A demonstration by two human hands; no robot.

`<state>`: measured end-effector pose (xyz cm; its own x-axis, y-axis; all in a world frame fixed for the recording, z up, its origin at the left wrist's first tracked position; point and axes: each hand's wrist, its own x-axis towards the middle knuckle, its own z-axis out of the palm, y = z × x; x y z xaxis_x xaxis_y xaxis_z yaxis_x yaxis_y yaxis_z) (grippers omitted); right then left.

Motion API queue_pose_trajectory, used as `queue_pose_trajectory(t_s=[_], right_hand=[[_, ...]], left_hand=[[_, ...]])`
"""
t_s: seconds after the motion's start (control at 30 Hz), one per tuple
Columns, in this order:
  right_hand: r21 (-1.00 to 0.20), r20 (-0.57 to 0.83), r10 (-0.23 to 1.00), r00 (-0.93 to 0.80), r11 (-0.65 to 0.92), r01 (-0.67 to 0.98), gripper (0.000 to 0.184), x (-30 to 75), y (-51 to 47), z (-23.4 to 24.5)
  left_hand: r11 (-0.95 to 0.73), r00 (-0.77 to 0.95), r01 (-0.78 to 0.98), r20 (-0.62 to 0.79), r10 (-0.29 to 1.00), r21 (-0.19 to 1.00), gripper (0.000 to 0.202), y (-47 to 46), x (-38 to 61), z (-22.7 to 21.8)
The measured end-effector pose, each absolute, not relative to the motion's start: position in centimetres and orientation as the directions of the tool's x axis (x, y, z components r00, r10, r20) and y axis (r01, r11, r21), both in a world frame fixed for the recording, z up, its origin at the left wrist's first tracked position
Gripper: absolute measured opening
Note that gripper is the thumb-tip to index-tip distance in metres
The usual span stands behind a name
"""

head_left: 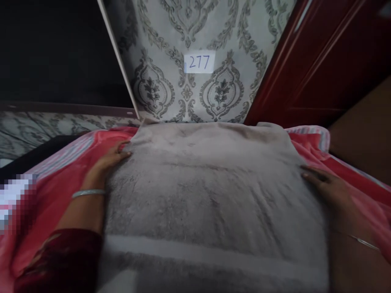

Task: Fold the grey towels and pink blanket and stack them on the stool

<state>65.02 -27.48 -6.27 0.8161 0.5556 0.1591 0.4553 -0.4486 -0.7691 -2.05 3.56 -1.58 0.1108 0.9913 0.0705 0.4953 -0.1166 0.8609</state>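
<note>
A grey plush towel [189, 195] lies spread over a red blanket [55, 195], with a smooth pale band across its near part. Its far end reaches the wall, and slight creases run over its right half. At the towel's left edge, my left hand [113, 158] has thumb and fingers closed on the cloth. My right hand [328, 189] holds the opposite edge between thumb and fingers, a little nearer to me. That hand is darker and somewhat blurred.
Patterned wallpaper [186, 93] with a paper card [199, 62] reading 277 rises behind. A dark television screen [55, 53] stands at the left, and a dark red cabinet [320, 61] at the right. Striped trim [70, 150] edges the red blanket.
</note>
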Motion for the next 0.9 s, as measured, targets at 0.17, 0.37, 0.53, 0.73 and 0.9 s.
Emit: queue_pose_trajectory(t_s=[0.17,0.37,0.53,0.73,0.9], right_hand=[[-0.723,0.087,0.59,0.803,-0.517,0.458,0.035,65.0,-27.5,-5.8],[-0.705,0.104,0.594,0.798,-0.522,0.48,0.036,64.5,-27.7,-6.1],[-0.826,0.173,0.44,0.881,-0.422,0.373,0.049,62.7,-28.2,-5.9],[-0.811,0.182,0.436,0.881,-0.441,0.386,0.033,62.7,-28.0,-5.7],[-0.873,0.16,0.426,0.89,-0.359,0.329,0.048,63.3,-27.9,-6.1]], left_hand=[[-0.127,0.145,0.403,0.074,0.987,0.906,0.049,3.1,-2.4,-1.7],[-0.062,0.201,0.423,-0.027,0.979,0.904,0.036,2.1,-1.6,-1.1],[-0.042,0.159,0.321,-0.01,0.987,0.946,0.035,2.4,-1.9,-1.2],[-0.021,0.06,0.205,0.009,0.998,0.978,0.039,2.8,-2.7,-1.9],[-0.016,0.048,0.18,0.007,0.999,0.984,0.037,3.6,-3.1,-2.4]])
